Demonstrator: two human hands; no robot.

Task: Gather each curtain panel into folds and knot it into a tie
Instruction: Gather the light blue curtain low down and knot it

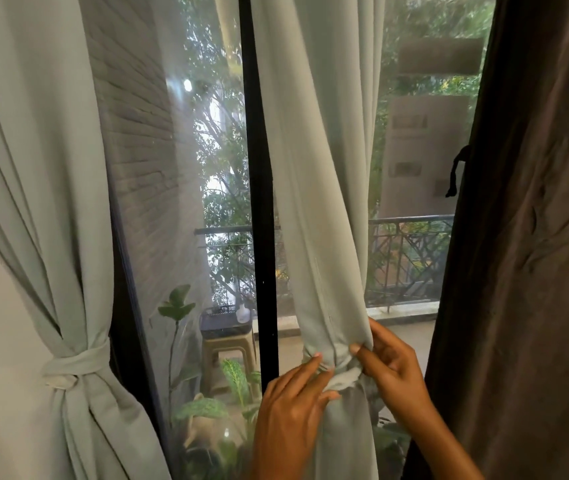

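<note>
At the window, centre: a grey panel (314, 168) hangs just right of the black frame bar (259, 202), gathered narrow toward its lower end.
Knot (340, 370): a bunched twist of that panel's own cloth, low down, between my two hands.
Left hand (293, 403): comes up from below; my fingers curl onto the knot's left side and my thumb sits under the loop, so I pinch the cloth.
Right hand (394, 365): thumb in front and fingers behind, pinching the knot's right edge.
Left panel (34, 202): drawn to the far left, cinched by a wrapped tie (68, 372) of the same grey cloth.
Brown curtain (535, 237): hangs loose at the far right, just beside my right arm.
Writing: a tan sheet (421, 154) seen in the glass carries dark printed blocks, too blurred for me to read.
Outside: a railing (411, 244), a stool (227, 348), leafy plants (203, 407) and a brick wall (130, 116).
</note>
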